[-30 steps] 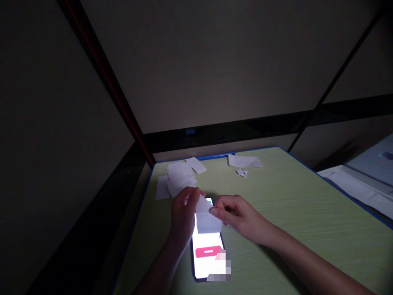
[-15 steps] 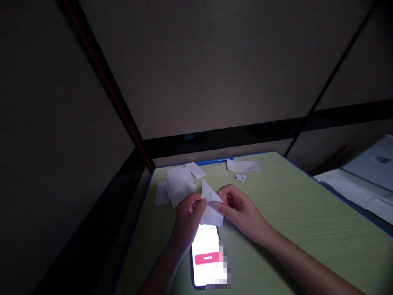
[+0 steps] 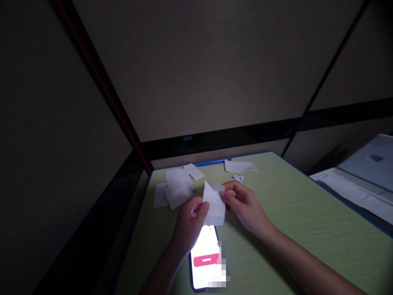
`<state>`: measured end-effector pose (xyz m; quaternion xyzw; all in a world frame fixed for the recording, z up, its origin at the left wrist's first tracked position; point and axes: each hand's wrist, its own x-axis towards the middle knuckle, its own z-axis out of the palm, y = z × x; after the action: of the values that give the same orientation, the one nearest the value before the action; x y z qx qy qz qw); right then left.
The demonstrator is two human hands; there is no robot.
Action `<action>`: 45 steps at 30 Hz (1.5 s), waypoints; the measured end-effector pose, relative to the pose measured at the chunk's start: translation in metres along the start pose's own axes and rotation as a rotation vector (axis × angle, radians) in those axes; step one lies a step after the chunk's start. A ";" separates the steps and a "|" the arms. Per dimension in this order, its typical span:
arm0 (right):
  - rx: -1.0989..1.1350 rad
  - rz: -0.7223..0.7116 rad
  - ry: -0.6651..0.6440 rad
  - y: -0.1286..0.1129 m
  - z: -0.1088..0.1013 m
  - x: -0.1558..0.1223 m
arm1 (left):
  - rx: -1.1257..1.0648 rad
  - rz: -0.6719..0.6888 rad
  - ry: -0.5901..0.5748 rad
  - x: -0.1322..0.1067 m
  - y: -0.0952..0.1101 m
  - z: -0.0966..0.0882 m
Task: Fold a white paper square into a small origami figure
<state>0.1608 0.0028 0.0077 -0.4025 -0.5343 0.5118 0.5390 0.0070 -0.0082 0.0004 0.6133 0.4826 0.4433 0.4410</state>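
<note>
A creased piece of white paper [image 3: 215, 209] is held up between my two hands, over the top end of a lit phone [image 3: 204, 274]. My left hand [image 3: 190, 217] pinches its left edge, thumb in front. At the upper right corner, my right hand [image 3: 245, 205] grips the sheet between thumb and fingers. One pointed corner stands up at the upper left, and a fold line crosses the sheet. The paper covers the upper edge of the phone's screen.
Several white paper pieces [image 3: 178, 186] lie overlapping at the table's far left. A paper strip [image 3: 242, 166] and a small folded paper [image 3: 238, 178] lie at the back. The green table [image 3: 294, 213] has a blue edge. A pale box-like object [image 3: 368, 164] stands at the right.
The right part of the paper, which was folded over into a slanted edge, is now opened out. My right hand has shifted slightly up and right with its corner.
</note>
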 end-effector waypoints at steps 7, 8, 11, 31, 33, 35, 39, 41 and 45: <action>-0.022 0.089 -0.049 0.000 0.005 -0.003 | 0.053 0.013 0.092 0.001 0.002 0.000; -0.024 0.088 -0.040 0.000 0.004 -0.003 | 0.054 0.012 0.095 0.001 0.003 -0.001; 0.026 0.099 -0.046 0.002 0.002 -0.001 | 0.021 0.036 0.080 0.000 0.002 -0.001; 0.130 0.076 -0.039 0.006 -0.004 0.004 | -0.127 -0.002 -0.010 -0.006 0.002 0.001; 0.129 0.067 -0.035 0.006 -0.004 0.003 | -0.261 -0.093 -0.001 -0.003 0.003 0.001; 0.117 0.055 -0.044 0.006 -0.004 0.002 | -0.391 -0.183 0.015 0.000 0.002 0.001; 0.117 0.052 -0.072 0.003 -0.001 0.000 | -0.472 -0.281 -0.011 0.003 -0.004 0.002; 0.162 0.067 -0.095 0.002 0.001 -0.001 | -0.497 -0.320 -0.077 0.002 -0.004 0.003; 0.215 0.090 -0.128 0.002 0.003 -0.002 | -0.582 -0.378 -0.194 -0.002 0.003 0.005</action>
<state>0.1581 0.0010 0.0061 -0.3326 -0.4912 0.6144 0.5202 0.0124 -0.0114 0.0015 0.4010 0.3970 0.4125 0.7151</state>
